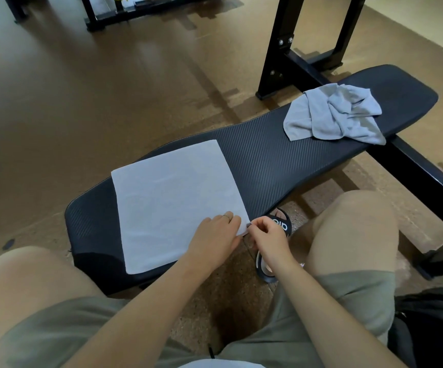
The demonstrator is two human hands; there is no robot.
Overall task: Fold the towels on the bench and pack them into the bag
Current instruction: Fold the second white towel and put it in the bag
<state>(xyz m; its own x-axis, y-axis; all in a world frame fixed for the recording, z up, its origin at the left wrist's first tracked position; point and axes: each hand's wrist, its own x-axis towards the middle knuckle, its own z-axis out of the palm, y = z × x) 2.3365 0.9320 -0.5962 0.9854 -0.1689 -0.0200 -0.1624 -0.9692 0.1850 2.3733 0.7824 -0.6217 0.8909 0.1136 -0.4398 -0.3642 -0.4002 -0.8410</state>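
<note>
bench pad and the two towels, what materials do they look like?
Bench pad: looks like black vinyl or synthetic leather, matte, fine diagonal ribbing. Flat towel: soft pale grey cloth, likely terry or microfibre, lying smooth. Crumpled towel: same-looking cloth, holding soft folds.

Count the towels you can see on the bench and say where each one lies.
2. A flat towel lies on the near end of the bench, under both hands; a crumpled towel sits at the far end. None seems hidden.
</note>
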